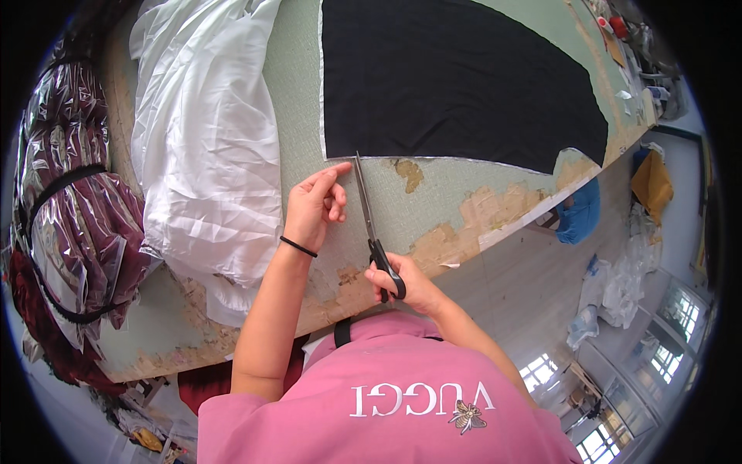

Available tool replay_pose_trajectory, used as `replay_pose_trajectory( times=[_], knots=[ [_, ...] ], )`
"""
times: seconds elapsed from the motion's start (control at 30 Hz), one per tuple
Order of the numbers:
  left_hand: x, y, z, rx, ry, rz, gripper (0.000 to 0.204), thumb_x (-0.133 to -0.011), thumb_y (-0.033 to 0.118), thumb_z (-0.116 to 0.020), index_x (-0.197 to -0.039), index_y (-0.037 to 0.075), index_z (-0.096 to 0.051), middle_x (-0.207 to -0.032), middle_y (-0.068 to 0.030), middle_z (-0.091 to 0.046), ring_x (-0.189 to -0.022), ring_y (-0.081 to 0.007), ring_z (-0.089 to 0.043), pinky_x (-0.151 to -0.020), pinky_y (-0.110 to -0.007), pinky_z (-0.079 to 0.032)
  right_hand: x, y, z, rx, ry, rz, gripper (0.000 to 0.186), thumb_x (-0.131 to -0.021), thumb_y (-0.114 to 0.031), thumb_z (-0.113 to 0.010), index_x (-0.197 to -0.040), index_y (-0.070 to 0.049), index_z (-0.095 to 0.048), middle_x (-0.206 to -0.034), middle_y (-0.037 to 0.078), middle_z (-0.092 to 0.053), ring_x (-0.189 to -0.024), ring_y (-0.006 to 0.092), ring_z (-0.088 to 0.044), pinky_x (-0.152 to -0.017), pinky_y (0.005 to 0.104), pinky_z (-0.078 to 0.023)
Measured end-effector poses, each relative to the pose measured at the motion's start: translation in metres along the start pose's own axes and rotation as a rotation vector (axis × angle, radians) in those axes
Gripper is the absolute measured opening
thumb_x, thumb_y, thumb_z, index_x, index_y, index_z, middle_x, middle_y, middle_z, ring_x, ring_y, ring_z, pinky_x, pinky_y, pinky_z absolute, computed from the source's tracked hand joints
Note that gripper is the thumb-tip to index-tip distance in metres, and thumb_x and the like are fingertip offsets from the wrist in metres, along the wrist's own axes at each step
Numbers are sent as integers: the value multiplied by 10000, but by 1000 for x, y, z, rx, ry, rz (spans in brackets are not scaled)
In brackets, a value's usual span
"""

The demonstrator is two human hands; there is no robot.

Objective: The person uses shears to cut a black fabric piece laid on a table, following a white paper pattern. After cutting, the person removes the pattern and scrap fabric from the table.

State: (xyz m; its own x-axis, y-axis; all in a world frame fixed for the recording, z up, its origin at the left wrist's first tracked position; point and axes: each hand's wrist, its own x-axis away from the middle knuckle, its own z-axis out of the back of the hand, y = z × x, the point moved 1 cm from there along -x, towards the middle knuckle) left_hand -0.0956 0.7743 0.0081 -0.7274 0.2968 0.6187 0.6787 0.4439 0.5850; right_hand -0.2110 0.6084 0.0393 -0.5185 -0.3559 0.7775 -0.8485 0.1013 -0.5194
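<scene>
My right hand (410,284) grips the black handles of long scissors (367,203). The steel blades point away from me, close together, and their tips reach the near edge of a black cloth piece (456,85) close to its left corner. That cloth lies flat, with a thin white line along its left and near edges. Just left of the blades is my left hand (312,203), with a black band on the wrist. Its index finger stretches toward the cloth edge near the scissor tips. The other fingers curl loosely, and nothing shows in them.
A heap of white cloth (212,139) lies left of my left hand. Beyond it are plastic-wrapped dark red bundles (81,240) tied with black bands. The pale green table (301,100) has a worn, peeling front edge. A blue object (580,213) stands below the table at right.
</scene>
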Motion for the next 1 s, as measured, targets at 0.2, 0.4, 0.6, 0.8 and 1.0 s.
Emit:
replay_pose_trajectory(
  times=[0.2, 0.4, 0.6, 0.8, 1.0],
  knots=[
    [0, -1, 0, 0, -2, -4, 308, -966, 179, -493, -1156, -48, -579, -625, -13, -570, -437, -55, -459, -450, -216, -435, 0, 3, 0, -42, 7, 5, 232, -858, -276, -660, -851, -69, -554, -655, -2, -568, -574, 77, -566, -490, 193, -388],
    [2, 2, -3, -31, 25, 6, 318, -971, 179, -475, -1175, -46, -569, -624, 0, -548, -433, -50, -432, -450, -215, -413, -1, 5, 0, -65, 7, 5, 219, -855, -266, -663, -844, -76, -555, -647, -6, -567, -565, 74, -565, -478, 192, -377],
    [0, -2, 1, 1, 8, -4, 305, -960, 184, -499, -1155, -36, -586, -624, -11, -573, -435, -54, -457, -441, -210, -429, 0, 2, 1, -26, -11, -20, 220, -860, -268, -651, -860, -73, -551, -662, -4, -570, -579, 75, -572, -467, 194, -378],
    [7, -2, -11, -377, 123, -282, 269, -961, 156, -498, -1174, 38, -613, -584, -20, -560, -433, -66, -476, -435, -225, -410, 0, 0, 2, -13, -36, -22, 227, -870, -279, -627, -866, -68, -544, -678, 4, -571, -600, 80, -578, -469, 196, -386],
    [-1, -5, -9, -1516, 290, -777, 399, -871, 107, -551, -1267, 158, -562, -581, -144, -576, -496, -267, -597, -499, -397, -467, -1, 1, 1, -17, -32, -5, 233, -864, -285, -629, -836, -72, -538, -672, 2, -563, -591, 81, -571, -467, 199, -384]
  ],
)
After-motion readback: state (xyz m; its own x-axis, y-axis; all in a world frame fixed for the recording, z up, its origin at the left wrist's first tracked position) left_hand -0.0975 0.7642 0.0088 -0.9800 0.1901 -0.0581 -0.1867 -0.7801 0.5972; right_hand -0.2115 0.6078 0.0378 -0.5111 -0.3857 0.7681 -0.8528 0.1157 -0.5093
